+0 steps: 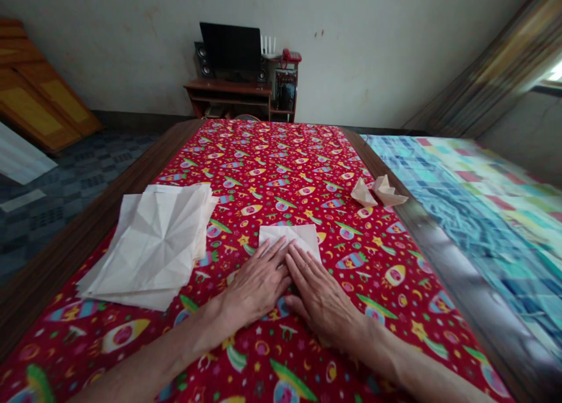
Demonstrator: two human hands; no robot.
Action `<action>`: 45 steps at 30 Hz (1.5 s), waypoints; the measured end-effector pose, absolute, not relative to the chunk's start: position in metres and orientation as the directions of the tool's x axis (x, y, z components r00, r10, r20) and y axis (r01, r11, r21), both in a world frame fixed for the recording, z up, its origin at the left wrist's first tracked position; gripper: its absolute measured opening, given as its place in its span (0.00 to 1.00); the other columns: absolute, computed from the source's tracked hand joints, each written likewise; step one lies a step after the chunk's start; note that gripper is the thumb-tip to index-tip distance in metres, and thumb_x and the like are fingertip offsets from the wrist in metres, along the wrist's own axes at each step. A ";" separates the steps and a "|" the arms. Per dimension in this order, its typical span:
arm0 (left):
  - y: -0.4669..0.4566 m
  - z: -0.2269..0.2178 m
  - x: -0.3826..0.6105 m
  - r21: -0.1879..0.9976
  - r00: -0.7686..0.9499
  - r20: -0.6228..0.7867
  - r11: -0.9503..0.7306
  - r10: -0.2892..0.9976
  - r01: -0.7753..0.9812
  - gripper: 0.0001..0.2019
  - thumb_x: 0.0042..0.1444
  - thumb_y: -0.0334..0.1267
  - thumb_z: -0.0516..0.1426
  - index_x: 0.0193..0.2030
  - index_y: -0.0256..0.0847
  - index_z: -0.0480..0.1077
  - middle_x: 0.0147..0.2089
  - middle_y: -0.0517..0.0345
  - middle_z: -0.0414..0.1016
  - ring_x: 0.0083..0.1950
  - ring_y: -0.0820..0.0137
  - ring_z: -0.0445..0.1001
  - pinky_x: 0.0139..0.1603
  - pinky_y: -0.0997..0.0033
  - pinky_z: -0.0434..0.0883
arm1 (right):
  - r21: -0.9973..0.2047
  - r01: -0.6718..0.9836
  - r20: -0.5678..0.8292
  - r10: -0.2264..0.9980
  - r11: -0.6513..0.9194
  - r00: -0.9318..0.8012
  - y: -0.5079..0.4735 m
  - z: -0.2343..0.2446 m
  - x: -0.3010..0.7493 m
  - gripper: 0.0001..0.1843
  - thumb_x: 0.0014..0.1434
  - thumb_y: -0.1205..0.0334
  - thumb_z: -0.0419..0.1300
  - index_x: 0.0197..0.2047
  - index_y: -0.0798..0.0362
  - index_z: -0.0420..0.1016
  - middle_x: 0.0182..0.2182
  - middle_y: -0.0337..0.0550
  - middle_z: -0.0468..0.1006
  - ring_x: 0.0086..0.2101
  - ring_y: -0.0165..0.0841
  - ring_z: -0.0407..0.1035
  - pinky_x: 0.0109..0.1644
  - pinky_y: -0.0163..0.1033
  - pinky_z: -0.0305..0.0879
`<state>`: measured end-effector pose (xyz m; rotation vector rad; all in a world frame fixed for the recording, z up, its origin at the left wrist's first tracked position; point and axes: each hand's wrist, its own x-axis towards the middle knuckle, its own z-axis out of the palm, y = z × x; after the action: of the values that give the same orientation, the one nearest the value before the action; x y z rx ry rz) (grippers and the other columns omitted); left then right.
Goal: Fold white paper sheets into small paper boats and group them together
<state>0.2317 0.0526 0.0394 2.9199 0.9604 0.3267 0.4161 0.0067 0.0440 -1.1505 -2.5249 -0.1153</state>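
A small folded white sheet of paper (pixel 292 232) lies flat on the red patterned cloth in front of me. My left hand (pixel 262 277) presses on its near left part with fingers stretched out. My right hand (pixel 317 286) rests flat on the near right part, its fingertips touching those of the left. Both hands cover the paper's near edge, so that side is hidden. To the left is a stack of creased white paper sheets (pixel 151 245). Two folded paper shapes with pointed tips, one paper shape (pixel 363 193) beside another paper shape (pixel 388 191), stand at the right.
The red cloth (pixel 281 163) covers a table with a dark wooden edge (pixel 456 274). Beyond it stand a desk (pixel 228 86) and a black monitor (pixel 231 48). A bed with a blue patterned cover (pixel 448 198) is on the right, a wooden cabinet (pixel 44 92) at far left.
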 end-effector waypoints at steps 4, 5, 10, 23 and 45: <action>0.052 0.040 0.230 0.116 0.779 0.175 -0.799 0.602 0.591 0.22 0.67 0.42 0.45 0.66 0.43 0.53 0.71 0.52 0.49 0.71 0.60 0.46 0.68 0.53 0.50 | -0.114 0.729 0.253 0.729 0.675 -0.635 0.002 0.034 0.432 0.39 0.65 0.48 0.50 0.68 0.70 0.45 0.66 0.65 0.45 0.66 0.45 0.38 0.65 0.50 0.54; 0.052 0.040 0.229 0.111 0.783 0.172 -0.802 0.597 0.587 0.22 0.67 0.42 0.45 0.67 0.44 0.53 0.71 0.52 0.48 0.71 0.61 0.46 0.68 0.53 0.50 | -0.108 0.728 0.236 0.729 0.677 -0.643 0.002 0.034 0.438 0.40 0.65 0.48 0.49 0.68 0.69 0.43 0.67 0.63 0.44 0.66 0.45 0.37 0.66 0.50 0.53; 0.047 0.039 0.210 0.091 0.784 0.155 -0.799 0.601 0.594 0.22 0.66 0.42 0.46 0.66 0.49 0.54 0.71 0.57 0.49 0.71 0.62 0.47 0.68 0.54 0.51 | -0.069 0.749 0.162 0.748 0.659 -0.643 -0.002 0.039 0.460 0.37 0.66 0.50 0.48 0.69 0.64 0.44 0.67 0.57 0.46 0.66 0.43 0.38 0.66 0.51 0.53; 0.049 0.049 0.208 0.167 0.758 0.277 -0.807 0.590 0.567 0.18 0.67 0.38 0.44 0.57 0.36 0.67 0.62 0.49 0.66 0.66 0.64 0.60 0.65 0.58 0.61 | 0.019 0.794 0.385 0.728 0.608 -0.567 0.023 0.041 0.429 0.16 0.66 0.65 0.48 0.42 0.59 0.77 0.43 0.52 0.79 0.47 0.40 0.72 0.62 0.53 0.59; 0.087 0.038 0.204 0.080 0.668 0.215 -0.694 0.713 0.715 0.24 0.67 0.42 0.42 0.64 0.30 0.57 0.68 0.43 0.54 0.70 0.62 0.50 0.68 0.55 0.53 | 0.026 0.717 0.327 0.671 0.697 -0.665 0.030 0.048 0.410 0.19 0.64 0.59 0.53 0.53 0.63 0.68 0.53 0.59 0.71 0.54 0.44 0.64 0.53 0.48 0.67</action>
<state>0.2035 0.0874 0.0382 2.8792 1.2323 0.3630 0.4098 0.0304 0.0479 -1.0980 -2.6152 -0.2201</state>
